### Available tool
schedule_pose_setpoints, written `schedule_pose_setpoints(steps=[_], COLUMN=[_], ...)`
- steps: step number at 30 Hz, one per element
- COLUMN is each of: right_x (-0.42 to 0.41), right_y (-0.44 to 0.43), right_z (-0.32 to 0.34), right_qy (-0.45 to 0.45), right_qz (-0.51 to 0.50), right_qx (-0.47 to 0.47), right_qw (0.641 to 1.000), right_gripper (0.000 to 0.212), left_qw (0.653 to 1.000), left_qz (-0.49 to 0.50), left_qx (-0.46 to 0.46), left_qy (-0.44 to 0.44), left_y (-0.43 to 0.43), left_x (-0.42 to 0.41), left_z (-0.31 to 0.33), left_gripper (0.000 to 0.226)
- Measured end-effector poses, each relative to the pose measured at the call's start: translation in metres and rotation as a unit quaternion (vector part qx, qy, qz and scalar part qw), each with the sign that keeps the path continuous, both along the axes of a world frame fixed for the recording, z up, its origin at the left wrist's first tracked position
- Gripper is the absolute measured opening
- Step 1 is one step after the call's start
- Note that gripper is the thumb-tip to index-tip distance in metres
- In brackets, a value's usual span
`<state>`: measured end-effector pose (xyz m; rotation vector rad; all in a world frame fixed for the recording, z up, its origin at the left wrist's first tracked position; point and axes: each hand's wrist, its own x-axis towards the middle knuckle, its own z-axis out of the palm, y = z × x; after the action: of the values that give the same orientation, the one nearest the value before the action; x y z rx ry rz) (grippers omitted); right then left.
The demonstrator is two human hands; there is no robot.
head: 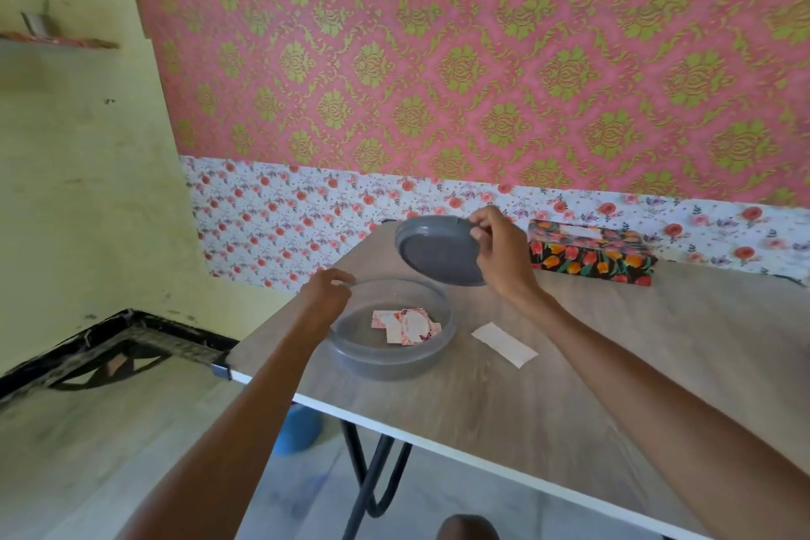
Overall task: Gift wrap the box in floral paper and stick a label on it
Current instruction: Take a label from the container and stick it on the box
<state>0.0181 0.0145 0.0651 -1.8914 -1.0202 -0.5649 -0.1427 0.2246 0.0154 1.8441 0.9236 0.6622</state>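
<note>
Head view of a wood-grain table [570, 399] set against a papered wall [438, 57]. The right hand [502, 252] grasps a round grey lid [436, 252] by its right edge, fingers curled over the rim, and holds it tilted in the air above the far side of a shallow round grey container [385, 357]. The left hand [326, 292] is at the container's far-left rim, thumb and fingertips pinched on the edge. Several small floral labels [407, 325] lie loose on the container floor, between the two hands and just below the lid. The wrapped box [591, 254], covered in black paper printed with orange and red tulips, lies flat at the far edge of the table against the wall, to the right of the right hand and apart from it; neither hand touches it. A pale rectangle shows on its top face, too blurred to identify. A white paper slip [504, 344] lies flat on the table just right of the container, under the right forearm's line.
</note>
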Motion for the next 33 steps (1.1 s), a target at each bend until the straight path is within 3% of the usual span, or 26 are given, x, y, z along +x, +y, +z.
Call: schedule_pose_setpoints(steps=[4, 7, 10, 14, 17, 20, 25, 28, 33], right_x=[-0.02, -0.019, -0.015, -0.019, -0.021, -0.019, -0.022, -0.028, -0.035], right_y=[0.004, 0.016, 0.03, 0.036, 0.039, 0.043, 0.052, 0.055, 0.058], right_z=[0.031, 0.038, 0.031, 0.004, -0.011, -0.021, -0.029, -0.028, -0.031], right_qy=[0.041, 0.19, 0.411, 0.568, 0.578, 0.543, 0.527, 0.481, 0.399], right_qz=[0.02, 0.0, -0.008, 0.033, 0.021, -0.006, -0.017, -0.047, -0.052], right_qx=[0.169, 0.224, 0.161, 0.051, 0.01, -0.021, -0.053, -0.087, -0.129], right_qw=[0.984, 0.956, 0.897, 0.821, 0.816, 0.839, 0.848, 0.871, 0.907], right_gripper=[0.023, 0.028, 0.028, 0.027, 0.025, 0.026, 0.032, 0.038, 0.045], left_qw=[0.996, 0.992, 0.979, 0.989, 0.989, 0.981, 0.984, 0.98, 0.974], left_qz=[0.008, 0.026, 0.027, -0.033, -0.047, -0.037, -0.095, -0.087, -0.098], left_qx=[-0.065, -0.041, -0.075, -0.076, -0.101, -0.148, -0.121, -0.149, -0.177], left_qy=[-0.064, -0.121, -0.186, -0.118, -0.097, -0.122, -0.088, -0.095, -0.104], left_y=[-0.008, -0.013, -0.014, -0.008, -0.003, -0.001, -0.004, -0.001, 0.004], left_x=[0.002, 0.0, -0.002, -0.002, -0.005, -0.01, -0.015, -0.018, -0.024], left_z=[0.003, 0.009, 0.015, 0.019, 0.016, 0.014, 0.015, 0.01, 0.002], left_gripper=[0.036, 0.034, 0.04, 0.051, 0.049, 0.048, 0.045, 0.051, 0.034])
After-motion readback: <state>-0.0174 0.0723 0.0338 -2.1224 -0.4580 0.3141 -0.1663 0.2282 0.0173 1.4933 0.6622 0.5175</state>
